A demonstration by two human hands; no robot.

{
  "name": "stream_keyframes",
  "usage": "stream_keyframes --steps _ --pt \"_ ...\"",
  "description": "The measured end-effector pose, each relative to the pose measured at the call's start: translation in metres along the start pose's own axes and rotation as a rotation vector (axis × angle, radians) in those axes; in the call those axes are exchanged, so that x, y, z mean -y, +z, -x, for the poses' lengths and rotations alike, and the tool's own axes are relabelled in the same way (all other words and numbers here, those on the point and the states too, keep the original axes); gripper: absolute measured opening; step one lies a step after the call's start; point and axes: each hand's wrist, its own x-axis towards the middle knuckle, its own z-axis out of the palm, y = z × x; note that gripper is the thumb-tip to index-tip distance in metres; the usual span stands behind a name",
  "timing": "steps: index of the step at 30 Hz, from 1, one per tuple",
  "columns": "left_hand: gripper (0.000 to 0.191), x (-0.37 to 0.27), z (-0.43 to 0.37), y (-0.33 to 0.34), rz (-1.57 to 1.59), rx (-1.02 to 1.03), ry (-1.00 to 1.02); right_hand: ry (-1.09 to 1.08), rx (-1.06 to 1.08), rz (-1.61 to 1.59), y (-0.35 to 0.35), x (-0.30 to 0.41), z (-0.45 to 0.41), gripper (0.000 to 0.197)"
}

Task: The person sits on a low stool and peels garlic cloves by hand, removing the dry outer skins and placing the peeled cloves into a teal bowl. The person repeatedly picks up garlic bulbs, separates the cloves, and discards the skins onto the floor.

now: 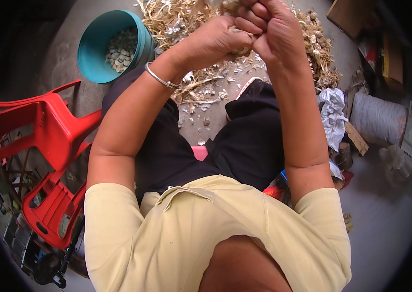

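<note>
My left hand [220, 36], with a silver bangle [160, 77] on its forearm, is closed around what looks like a garlic bulb [241, 51]; only a bit of the pale bulb shows beneath the fingers. Pressed against it, my right hand [282, 31] has its fingers curled over the same bulb, and their tips are partly hidden. Dried garlic stalks and papery skins [176, 22] lie heaped on the floor beyond both hands. To the left stands a teal bucket [98, 43] with loose garlic cloves [121, 53] in it.
Red plastic chairs [63, 127] are at the left. On the right lie a crumpled silvery bag [333, 113], a wood piece [355, 138], a large wrapped roll [379, 116] and a cardboard box [394, 62]. Loose skins litter the concrete floor [195, 135] between my legs.
</note>
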Motion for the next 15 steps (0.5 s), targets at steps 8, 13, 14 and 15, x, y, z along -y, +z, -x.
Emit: stream_keyframes --steps 8,13,14,15 --pt "0.03 0.0 0.0 0.013 0.075 0.03 0.196 -0.004 0.063 -0.045 0.001 0.011 0.01 0.024" --pt "0.034 -0.002 0.0 0.001 -0.004 0.08 -0.028 -0.023 0.25 0.061 -0.006 0.015 0.004 0.022" --pt "0.043 -0.005 0.005 0.003 0.092 0.079 -0.015 0.031 0.306 0.005 -0.005 0.017 0.004 0.022" --pt "0.055 -0.012 0.009 0.004 0.192 0.113 -0.055 0.075 0.374 -0.077 -0.006 0.017 0.004 0.02"
